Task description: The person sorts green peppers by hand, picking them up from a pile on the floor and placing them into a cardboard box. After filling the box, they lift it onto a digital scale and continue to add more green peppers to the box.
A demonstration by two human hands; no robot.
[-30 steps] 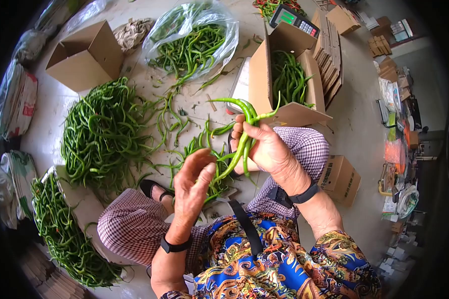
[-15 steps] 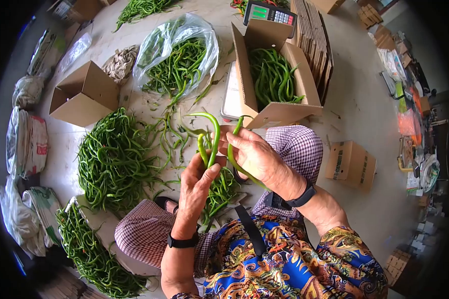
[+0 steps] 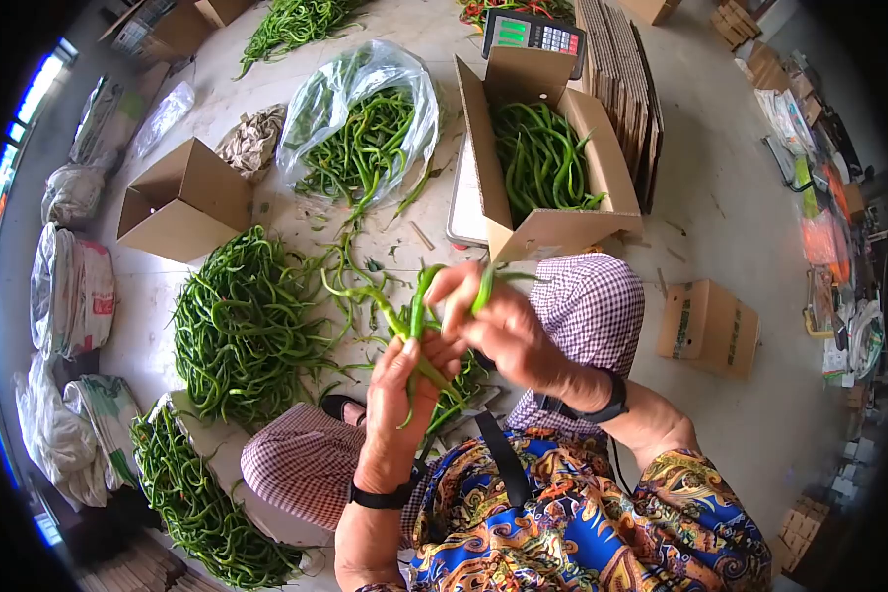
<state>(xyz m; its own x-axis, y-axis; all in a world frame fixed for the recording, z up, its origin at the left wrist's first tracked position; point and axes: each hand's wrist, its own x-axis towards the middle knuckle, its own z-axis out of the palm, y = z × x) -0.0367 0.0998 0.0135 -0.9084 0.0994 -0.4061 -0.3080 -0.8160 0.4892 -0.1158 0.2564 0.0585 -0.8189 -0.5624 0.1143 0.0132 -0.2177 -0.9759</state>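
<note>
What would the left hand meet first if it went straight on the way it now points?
Most likely the fingers of the right hand, just ahead of the left hand; depth is unclear from this single view, so it might pass below them.

A pale, smooth floor (image 3: 705, 168) spreads through the room, catching a soft sheen toward the left, where a bright, blue-edged window (image 3: 41, 87) glows beyond pale sacks (image 3: 73, 294) along that side.

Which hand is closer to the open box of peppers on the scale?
The right hand, just below and left of the open box in view; the left hand is lower and farther left.
</note>
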